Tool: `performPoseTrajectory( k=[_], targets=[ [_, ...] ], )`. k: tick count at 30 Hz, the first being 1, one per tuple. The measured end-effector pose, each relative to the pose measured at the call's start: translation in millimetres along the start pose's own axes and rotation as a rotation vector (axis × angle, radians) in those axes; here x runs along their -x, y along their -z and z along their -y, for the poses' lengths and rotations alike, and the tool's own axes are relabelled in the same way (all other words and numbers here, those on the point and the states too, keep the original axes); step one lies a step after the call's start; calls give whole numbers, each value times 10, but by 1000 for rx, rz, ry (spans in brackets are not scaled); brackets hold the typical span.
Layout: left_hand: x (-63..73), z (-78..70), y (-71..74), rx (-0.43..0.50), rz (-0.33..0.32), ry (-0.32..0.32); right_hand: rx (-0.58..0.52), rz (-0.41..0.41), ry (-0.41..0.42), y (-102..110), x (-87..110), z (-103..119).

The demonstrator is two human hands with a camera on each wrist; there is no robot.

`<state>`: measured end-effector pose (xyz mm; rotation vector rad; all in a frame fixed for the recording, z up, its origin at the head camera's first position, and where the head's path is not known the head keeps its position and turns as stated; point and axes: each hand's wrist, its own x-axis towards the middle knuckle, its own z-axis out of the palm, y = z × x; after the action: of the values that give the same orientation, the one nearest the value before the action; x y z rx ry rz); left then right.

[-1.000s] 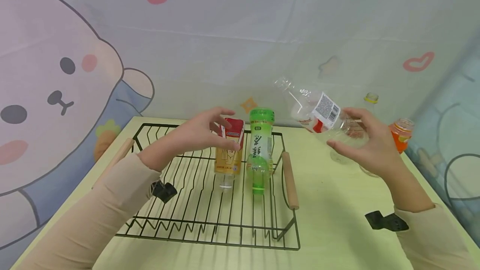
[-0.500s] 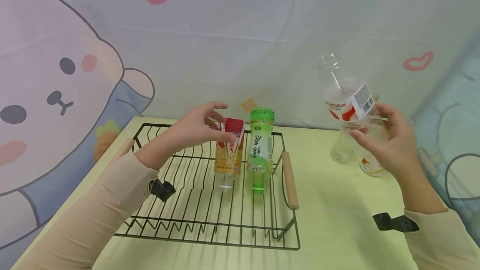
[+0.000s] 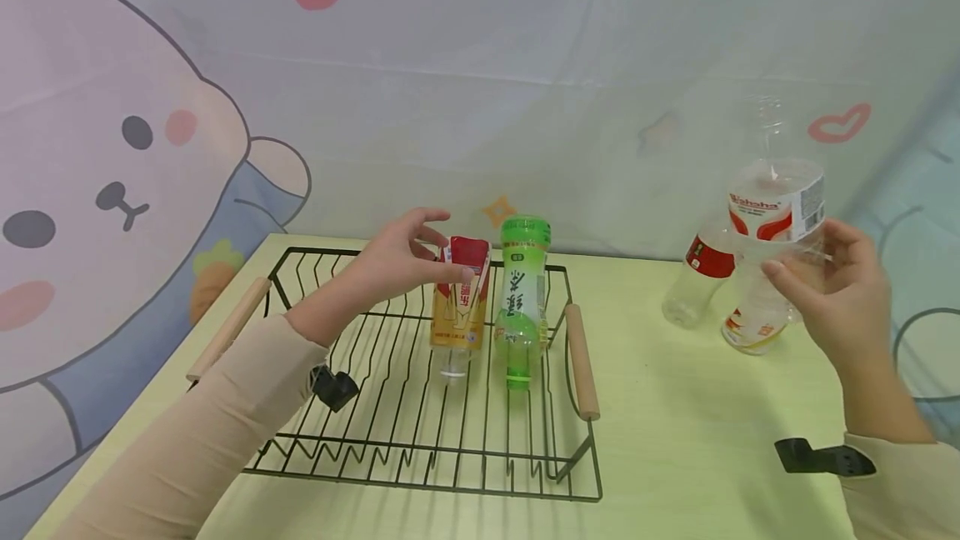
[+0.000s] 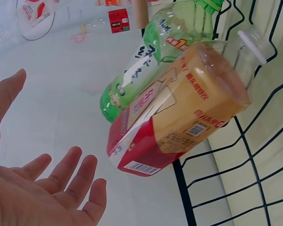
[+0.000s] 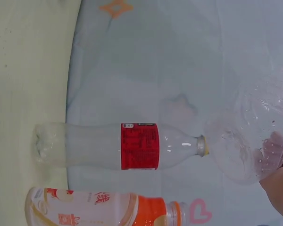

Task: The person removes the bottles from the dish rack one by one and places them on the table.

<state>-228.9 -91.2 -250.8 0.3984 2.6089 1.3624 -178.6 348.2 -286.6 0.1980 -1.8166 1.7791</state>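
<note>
While the left hand (image 3: 397, 257) hovers empty and relaxed by a yellow bottle (image 3: 460, 302), tipped neck-down with a green bottle (image 3: 522, 298) in the rack (image 3: 433, 447), apparently supported by its wires, I see the right hand (image 3: 847, 302) gripping a clear bottle (image 3: 776, 202) low down, presumably to hold it upright above the table (image 3: 660, 440).

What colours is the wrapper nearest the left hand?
Red, white and gold; the wrapper shows best in the left wrist view.

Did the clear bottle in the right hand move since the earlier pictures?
Yes. In the head view, the clear bottle has moved right, farther from the right wooden handle, and turned from slanted to nearly upright.
</note>
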Motion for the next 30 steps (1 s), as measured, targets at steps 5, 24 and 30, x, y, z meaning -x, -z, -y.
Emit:
performPoseTrajectory(
  k=[5,24,30],
  targets=[
    [-26,78,-56,22,-32,19,-15,-57,-61,129,22,-51],
    [-105,344,-284,108,-112,86,82,-352,-214,486,81,-218],
    [-116,418,-324,138,-144,151,113,-391,-234,553,102,-304]
  ],
)
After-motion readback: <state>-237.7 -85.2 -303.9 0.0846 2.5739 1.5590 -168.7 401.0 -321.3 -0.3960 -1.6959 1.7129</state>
